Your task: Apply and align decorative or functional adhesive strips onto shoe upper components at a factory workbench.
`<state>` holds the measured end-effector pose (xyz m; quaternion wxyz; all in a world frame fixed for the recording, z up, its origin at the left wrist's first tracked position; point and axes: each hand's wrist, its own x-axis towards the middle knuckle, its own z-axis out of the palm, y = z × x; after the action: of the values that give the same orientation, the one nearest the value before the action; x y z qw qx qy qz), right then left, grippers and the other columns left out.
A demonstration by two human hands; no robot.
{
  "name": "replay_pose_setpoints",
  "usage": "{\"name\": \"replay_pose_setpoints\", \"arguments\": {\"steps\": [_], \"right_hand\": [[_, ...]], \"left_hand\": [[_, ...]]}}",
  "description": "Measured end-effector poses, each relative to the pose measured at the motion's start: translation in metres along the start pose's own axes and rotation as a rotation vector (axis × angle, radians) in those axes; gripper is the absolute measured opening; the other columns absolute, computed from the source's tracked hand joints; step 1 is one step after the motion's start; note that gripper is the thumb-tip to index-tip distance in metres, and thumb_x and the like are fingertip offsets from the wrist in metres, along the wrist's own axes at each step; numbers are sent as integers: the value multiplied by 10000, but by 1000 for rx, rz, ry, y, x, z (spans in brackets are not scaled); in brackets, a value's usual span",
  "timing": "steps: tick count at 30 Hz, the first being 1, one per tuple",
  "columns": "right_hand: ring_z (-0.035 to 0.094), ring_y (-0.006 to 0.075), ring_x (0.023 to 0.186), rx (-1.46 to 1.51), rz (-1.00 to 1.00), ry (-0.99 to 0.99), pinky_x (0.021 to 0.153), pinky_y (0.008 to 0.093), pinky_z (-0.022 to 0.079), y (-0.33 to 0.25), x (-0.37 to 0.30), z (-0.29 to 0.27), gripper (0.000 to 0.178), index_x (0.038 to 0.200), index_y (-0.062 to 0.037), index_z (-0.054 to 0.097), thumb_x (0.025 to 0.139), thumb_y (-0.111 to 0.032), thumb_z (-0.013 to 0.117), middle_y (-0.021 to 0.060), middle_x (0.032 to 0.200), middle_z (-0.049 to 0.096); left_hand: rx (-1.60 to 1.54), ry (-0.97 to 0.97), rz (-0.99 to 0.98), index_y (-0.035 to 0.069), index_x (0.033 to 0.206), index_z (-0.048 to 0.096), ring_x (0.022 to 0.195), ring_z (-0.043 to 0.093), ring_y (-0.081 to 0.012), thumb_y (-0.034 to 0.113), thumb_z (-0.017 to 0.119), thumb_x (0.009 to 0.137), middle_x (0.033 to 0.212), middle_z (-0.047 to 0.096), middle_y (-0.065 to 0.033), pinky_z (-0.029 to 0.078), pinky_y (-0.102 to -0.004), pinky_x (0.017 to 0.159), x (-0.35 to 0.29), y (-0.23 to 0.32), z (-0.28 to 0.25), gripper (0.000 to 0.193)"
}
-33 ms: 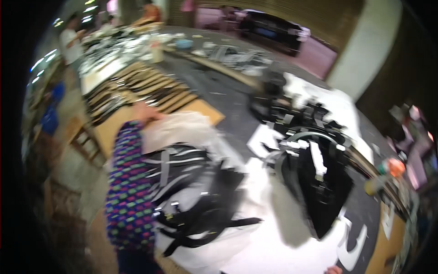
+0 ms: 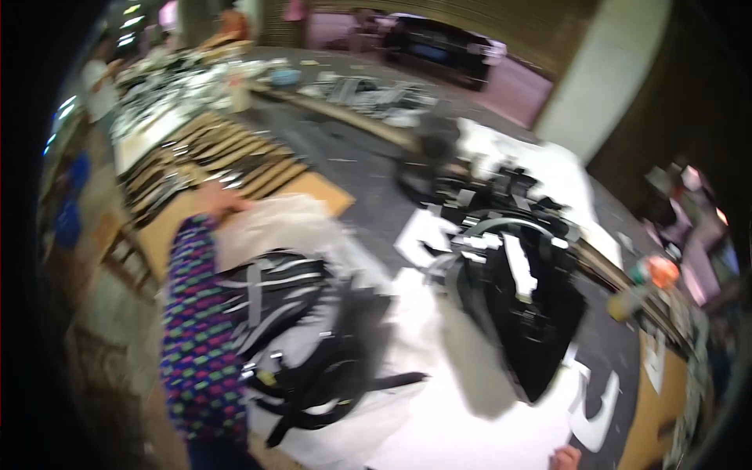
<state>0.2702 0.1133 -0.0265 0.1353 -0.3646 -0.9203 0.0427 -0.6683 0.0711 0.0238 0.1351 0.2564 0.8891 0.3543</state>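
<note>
My left hand point(image 2: 219, 200) is stretched far forward in a patterned sleeve. It lies at the top edge of a translucent whitish plastic bag point(image 2: 274, 223), touching or very near it. Blur hides whether its fingers grip the film. Below the hand, black and grey straps point(image 2: 294, 294) lie bundled on or in the bag, and a loose strap end points right. Of my right hand point(image 2: 564, 458), only a few fingertips show at the lower edge, over the white sheet point(image 2: 470, 439); what they hold, if anything, is out of view.
A black bundle with straps point(image 2: 529, 313) fills the right middle. Beyond my left hand, dark strips lie in rows on a tan board point(image 2: 329, 196). White cut-out pieces point(image 2: 599, 411) lie at the right. A blue bowl point(image 2: 284, 77) stands farther back; a person point(image 2: 99, 82) stands far left.
The whole view has shifted, so everything sits slightly farther left in the picture. A little more of my right hand shows. My left hand stays at the bag's top edge.
</note>
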Motion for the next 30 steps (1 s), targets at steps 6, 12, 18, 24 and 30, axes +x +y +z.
{"name": "replay_pose_setpoints", "arguments": {"steps": [6,12,18,24,30], "right_hand": [[507,330,971,95,36,0,853,403,446,-41,46,-25,370,1047,-42,555,711,111,535,178,1076,537],[499,327,1006,115,81,-40,871,400,445,-47,41,-30,422,1106,-45,529,714,111,533,162,1125,528],[499,331,1006,153,79,-55,888,395,441,-49,45,-30,433,1105,-42,524,703,118,531,170,1125,527],[507,431,1096,188,28,-27,959,476,433,-43,42,-30,384,1188,39,535,807,84,528,262,1188,516],[507,424,1111,233,15,6,975,472,429,-41,41,-28,364,1166,41,546,808,92,506,255,1198,518]], "left_hand": [[461,283,66,-35,1005,579,964,588,-352,324,924,528,984,635,-186,464,-425,847,74,-79,-10,689],[387,299,-1,-23,955,594,846,615,-300,135,868,579,916,666,-147,485,-393,772,75,-45,6,491],[341,137,-31,-76,737,638,690,620,-266,95,875,534,734,663,-180,503,-400,660,62,-43,-7,356],[518,116,54,-74,778,691,676,670,-313,59,731,644,744,676,-214,519,-415,625,43,-28,-12,193],[612,-39,254,-101,836,691,718,687,-292,198,869,705,767,707,-179,516,-391,643,-9,38,-28,372]]}}
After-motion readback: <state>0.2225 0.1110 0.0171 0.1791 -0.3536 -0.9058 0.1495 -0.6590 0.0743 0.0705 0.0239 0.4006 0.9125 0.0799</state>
